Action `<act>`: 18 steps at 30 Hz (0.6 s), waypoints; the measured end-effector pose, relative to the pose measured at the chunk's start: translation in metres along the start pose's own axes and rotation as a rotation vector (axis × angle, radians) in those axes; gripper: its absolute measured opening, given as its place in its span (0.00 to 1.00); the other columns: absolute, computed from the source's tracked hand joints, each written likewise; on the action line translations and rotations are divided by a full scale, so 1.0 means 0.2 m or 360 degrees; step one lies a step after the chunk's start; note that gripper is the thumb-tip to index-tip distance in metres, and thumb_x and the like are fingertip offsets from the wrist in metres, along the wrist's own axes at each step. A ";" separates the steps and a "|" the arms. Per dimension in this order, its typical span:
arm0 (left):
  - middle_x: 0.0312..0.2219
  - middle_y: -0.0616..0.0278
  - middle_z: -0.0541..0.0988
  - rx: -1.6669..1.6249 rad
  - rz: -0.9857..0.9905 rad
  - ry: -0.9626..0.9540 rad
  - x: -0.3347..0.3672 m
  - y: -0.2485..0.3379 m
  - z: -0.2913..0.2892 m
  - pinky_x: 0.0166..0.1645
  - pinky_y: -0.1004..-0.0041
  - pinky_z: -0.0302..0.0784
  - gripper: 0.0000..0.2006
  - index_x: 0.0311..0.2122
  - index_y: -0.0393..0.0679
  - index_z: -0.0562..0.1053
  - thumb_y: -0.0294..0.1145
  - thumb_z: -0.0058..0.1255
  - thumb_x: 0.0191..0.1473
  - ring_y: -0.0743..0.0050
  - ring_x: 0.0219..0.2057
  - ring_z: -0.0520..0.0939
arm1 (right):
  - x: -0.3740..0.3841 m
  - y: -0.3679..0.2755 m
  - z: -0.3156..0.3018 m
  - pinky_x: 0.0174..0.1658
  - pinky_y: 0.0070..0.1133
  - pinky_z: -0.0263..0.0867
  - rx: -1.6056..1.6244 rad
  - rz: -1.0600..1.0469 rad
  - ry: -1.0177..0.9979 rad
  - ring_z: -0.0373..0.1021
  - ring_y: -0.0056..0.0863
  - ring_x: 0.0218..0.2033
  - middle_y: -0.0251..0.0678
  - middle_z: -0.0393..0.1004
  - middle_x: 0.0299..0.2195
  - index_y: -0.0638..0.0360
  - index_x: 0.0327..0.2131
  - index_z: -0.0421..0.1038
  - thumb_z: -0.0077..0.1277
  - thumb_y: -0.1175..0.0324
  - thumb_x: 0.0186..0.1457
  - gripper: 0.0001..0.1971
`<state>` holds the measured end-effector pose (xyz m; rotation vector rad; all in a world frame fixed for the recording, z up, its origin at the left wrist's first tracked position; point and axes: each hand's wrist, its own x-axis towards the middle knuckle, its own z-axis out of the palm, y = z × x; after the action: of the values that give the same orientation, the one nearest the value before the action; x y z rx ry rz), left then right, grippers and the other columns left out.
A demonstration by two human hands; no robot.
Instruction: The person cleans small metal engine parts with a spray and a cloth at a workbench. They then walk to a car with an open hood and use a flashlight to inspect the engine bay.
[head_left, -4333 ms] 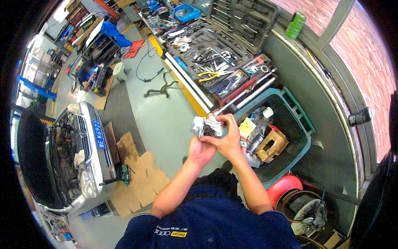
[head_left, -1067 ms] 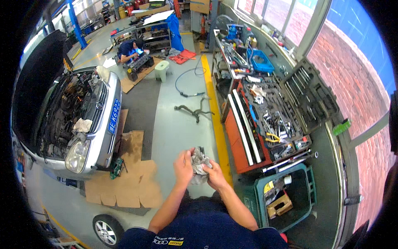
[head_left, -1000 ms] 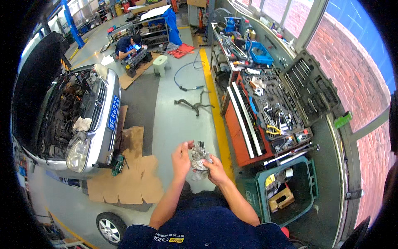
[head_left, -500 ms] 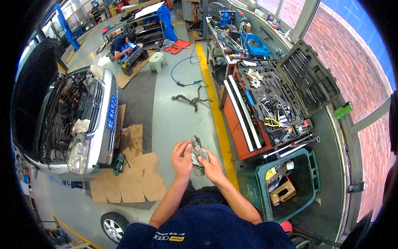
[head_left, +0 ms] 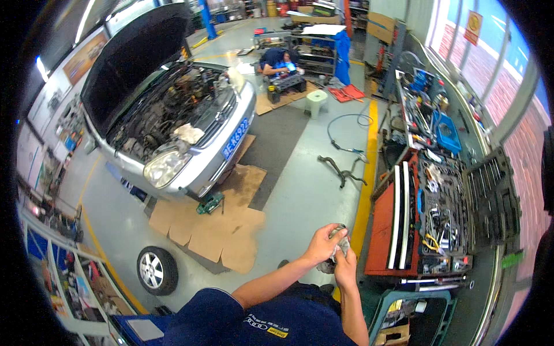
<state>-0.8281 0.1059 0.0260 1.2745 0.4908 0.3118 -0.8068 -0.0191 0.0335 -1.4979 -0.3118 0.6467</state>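
Note:
My left hand point(head_left: 323, 245) and my right hand point(head_left: 346, 269) are together in front of my body, at the lower middle of the view. Between them is a crumpled, dirty grey rag point(head_left: 343, 244). The left fingers are closed over its top, while the right thumb and fingers grip it from below. Something dark shows at the rag's edges; whether it is a part wrapped inside I cannot tell.
A silver car point(head_left: 190, 127) stands at left, bonnet up, with cardboard point(head_left: 231, 242) before it. A wheel point(head_left: 157, 270) lies lower left. At right are a red tool cabinet point(head_left: 384, 225), an opened toolkit and a green bin point(head_left: 378, 314). Hoses point(head_left: 341, 172) lie ahead; a person point(head_left: 278, 62) crouches beyond.
My view has turned left, so the car and cabinet sit farther right in the picture. My left hand has come over the rag's top, and both hands still hold it.

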 end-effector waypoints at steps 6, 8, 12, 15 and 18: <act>0.27 0.59 0.84 0.0135 -0.0007 0.0284 0.03 0.02 -0.06 0.38 0.71 0.78 0.21 0.37 0.33 0.78 0.44 0.47 0.71 0.78 0.30 0.82 | 0.05 0.00 0.08 0.52 0.26 0.69 0.0245 0.0018 -0.0085 0.72 0.26 0.46 0.38 0.76 0.49 0.67 0.57 0.69 0.44 0.64 0.73 0.18; 0.25 0.57 0.84 0.0177 0.0018 0.0301 0.04 -0.01 -0.08 0.37 0.70 0.78 0.23 0.35 0.33 0.79 0.46 0.46 0.71 0.76 0.29 0.83 | 0.09 0.05 0.10 0.50 0.27 0.70 0.0247 0.0010 -0.0036 0.74 0.28 0.46 0.42 0.76 0.49 0.68 0.56 0.70 0.46 0.59 0.72 0.20; 0.33 0.53 0.85 0.0394 0.0178 0.0181 0.05 0.04 -0.16 0.44 0.67 0.78 0.23 0.40 0.35 0.81 0.45 0.43 0.72 0.67 0.35 0.84 | 0.13 0.08 0.10 0.38 0.29 0.73 0.0200 0.0217 -0.0013 0.75 0.28 0.36 0.41 0.78 0.41 0.68 0.51 0.71 0.47 0.56 0.72 0.21; 0.41 0.51 0.84 0.0516 0.0115 0.0020 0.07 0.00 -0.22 0.51 0.65 0.77 0.21 0.46 0.38 0.81 0.45 0.42 0.72 0.61 0.42 0.84 | 0.14 0.07 0.13 0.26 0.29 0.73 0.0400 0.0290 -0.0042 0.75 0.27 0.24 0.38 0.78 0.30 0.67 0.46 0.72 0.49 0.56 0.71 0.19; 0.45 0.50 0.83 0.0613 0.0222 0.0059 0.05 -0.01 -0.23 0.54 0.64 0.77 0.20 0.51 0.39 0.80 0.44 0.44 0.71 0.57 0.46 0.84 | 0.12 -0.01 0.13 0.33 0.30 0.76 0.0587 0.0414 -0.0093 0.77 0.29 0.31 0.40 0.80 0.34 0.68 0.48 0.72 0.51 0.61 0.70 0.16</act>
<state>-0.8429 0.1488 0.0132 1.6848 0.5097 0.3697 -0.8025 0.0164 0.0318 -1.1746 -0.0351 0.9038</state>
